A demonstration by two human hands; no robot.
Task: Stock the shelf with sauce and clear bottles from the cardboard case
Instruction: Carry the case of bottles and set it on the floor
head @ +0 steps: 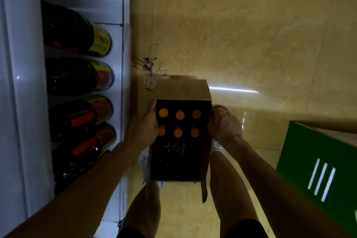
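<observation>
six round orange caps [180,115] show in the far half of the open brown cardboard case [181,90]; the near half is dark, contents unclear.

head view: the case sits low between the legs, beside the white shelf [123,44]; on the floor or lifted, cannot tell. left hand [145,126] grips its left wall, right hand [225,127] its right wall, hands apart.

judged step: positioning the case, no bottle out yet. next move: free one hand and draw a bottle up by its neck.
</observation>
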